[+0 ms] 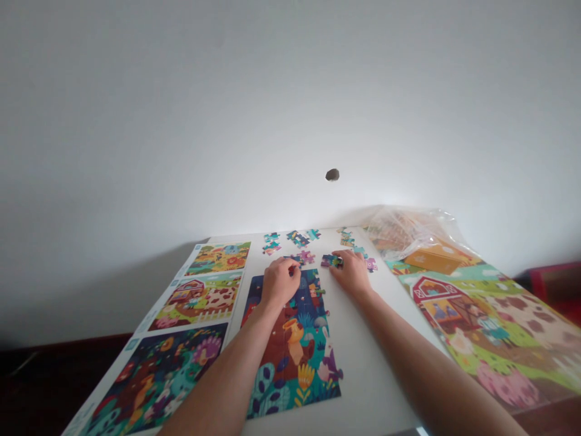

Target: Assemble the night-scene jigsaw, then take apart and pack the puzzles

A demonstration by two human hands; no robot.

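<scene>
A partly built jigsaw (297,345) with a fox, flowers and dark blue sky lies in the middle of the white table (363,363). My left hand (279,282) rests at its top edge, fingers curled onto a small piece. My right hand (350,271) is just right of the puzzle's top corner, fingertips pinching a dark blue piece (330,261) against the table. Several loose blue, teal and purple pieces (297,238) are scattered beyond both hands near the wall.
A reference sheet (190,321) with three printed pictures lies at the left. A finished farm puzzle (481,321) covers the right side, with an orange box (433,258) and a clear plastic bag (403,230) behind it. A small dark hole (332,175) marks the white wall.
</scene>
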